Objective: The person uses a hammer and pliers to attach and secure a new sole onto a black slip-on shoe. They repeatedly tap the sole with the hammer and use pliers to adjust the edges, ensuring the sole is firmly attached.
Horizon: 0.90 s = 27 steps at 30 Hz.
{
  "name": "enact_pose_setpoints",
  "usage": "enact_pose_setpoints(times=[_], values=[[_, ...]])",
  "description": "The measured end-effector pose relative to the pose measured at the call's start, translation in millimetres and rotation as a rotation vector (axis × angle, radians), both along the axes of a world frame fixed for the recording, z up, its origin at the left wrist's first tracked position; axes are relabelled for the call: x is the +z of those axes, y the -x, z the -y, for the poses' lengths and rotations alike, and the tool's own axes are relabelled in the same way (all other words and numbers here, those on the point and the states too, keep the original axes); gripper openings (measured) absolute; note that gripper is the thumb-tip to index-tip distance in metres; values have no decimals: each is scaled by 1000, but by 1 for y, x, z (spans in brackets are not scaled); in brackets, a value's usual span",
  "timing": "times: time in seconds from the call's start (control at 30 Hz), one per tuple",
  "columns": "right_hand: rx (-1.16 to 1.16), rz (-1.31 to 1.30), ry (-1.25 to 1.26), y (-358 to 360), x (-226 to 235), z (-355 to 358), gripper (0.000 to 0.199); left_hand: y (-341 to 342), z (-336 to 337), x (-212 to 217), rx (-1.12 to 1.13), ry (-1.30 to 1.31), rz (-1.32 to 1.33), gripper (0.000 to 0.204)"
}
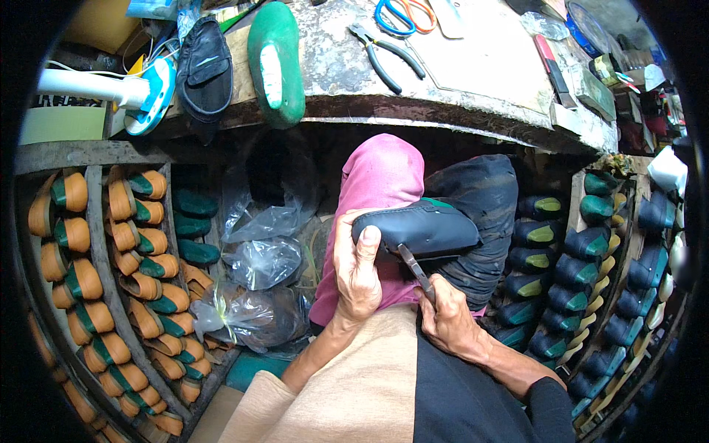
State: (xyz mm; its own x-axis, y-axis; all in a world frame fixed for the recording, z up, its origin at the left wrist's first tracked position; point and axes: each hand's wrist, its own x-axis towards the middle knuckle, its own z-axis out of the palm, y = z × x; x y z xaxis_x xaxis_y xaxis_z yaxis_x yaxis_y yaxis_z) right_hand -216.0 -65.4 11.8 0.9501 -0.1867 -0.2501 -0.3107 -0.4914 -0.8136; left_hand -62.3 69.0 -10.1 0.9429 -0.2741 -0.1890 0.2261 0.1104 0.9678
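A smooth black shoe upper (421, 227) rests across my knees, its side turned up, with a strip of green last showing at its far edge. My left hand (358, 269) is closed around its left end, the thumb pressed on top. In my right hand (449, 314) I grip a slim metal hand tool (416, 269). Its tip touches or nearly touches the near lower edge of the shoe; whether it is a knife or pincers I cannot tell. My fingers hide its handle.
The workbench (332, 52) ahead carries cutting pliers (388, 55), a bare green last (277, 63), a black shoe (204, 70) and a red-handled tool (554, 71). Racks of tan shoes (90, 317) stand left, dark shoes (583, 273) right. Clear plastic bags (262, 262) lie beside my left leg.
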Motion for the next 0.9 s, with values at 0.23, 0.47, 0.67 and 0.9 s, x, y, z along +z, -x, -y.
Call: enact_pose_setpoints(times=[0.23,0.47,0.67,0.9], values=[[60,-36,11,-2,3,7,19,-11,-1,13,-126,-266,55,49],[245,-267,365,1,27,14,17,-16,-10,8,-193,-283,145,49],[342,-457,32,-8,68,40,19,-11,-18,-8,-236,-237,202,48],[-123,-532,-308,-26,122,61,34,9,-16,-18,-186,-119,312,51]])
